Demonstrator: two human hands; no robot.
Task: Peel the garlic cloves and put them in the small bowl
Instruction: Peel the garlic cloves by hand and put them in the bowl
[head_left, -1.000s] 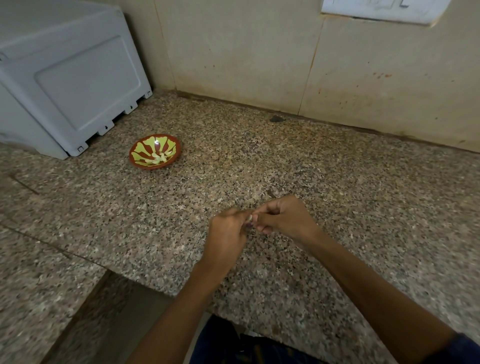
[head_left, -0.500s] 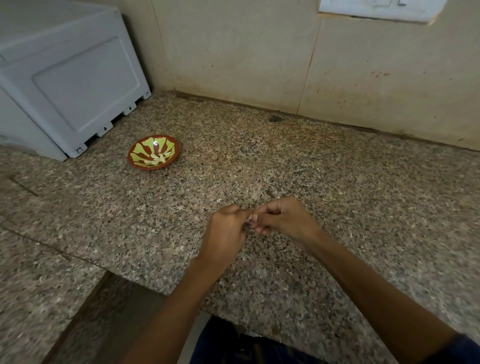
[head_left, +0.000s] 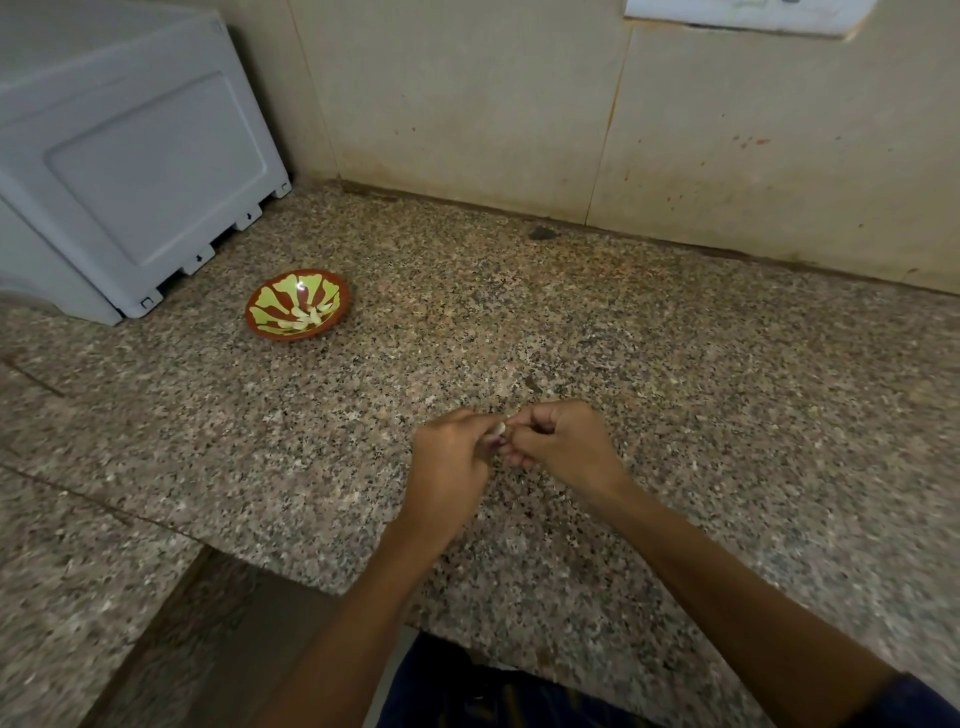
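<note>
A pale garlic clove (head_left: 498, 429) is pinched between the fingertips of both hands, just above the speckled granite counter (head_left: 675, 395). My left hand (head_left: 451, 457) is curled around it from the left. My right hand (head_left: 563, 441) meets it from the right, fingers bent onto the clove. Most of the clove is hidden by the fingers. The small bowl (head_left: 270, 327), red-brown with a yellow-green petal pattern, stands far to the left and further back, with a few pale peeled cloves (head_left: 306, 318) inside.
A grey-white appliance (head_left: 130, 156) fills the back left corner, close to the bowl. A stained beige tiled wall (head_left: 571, 114) runs along the back. The counter's front edge steps down at the lower left, near my knees.
Both hands stay pressed together on the clove at the same spot; only the fingertips shift slightly. The bowl has not moved.
</note>
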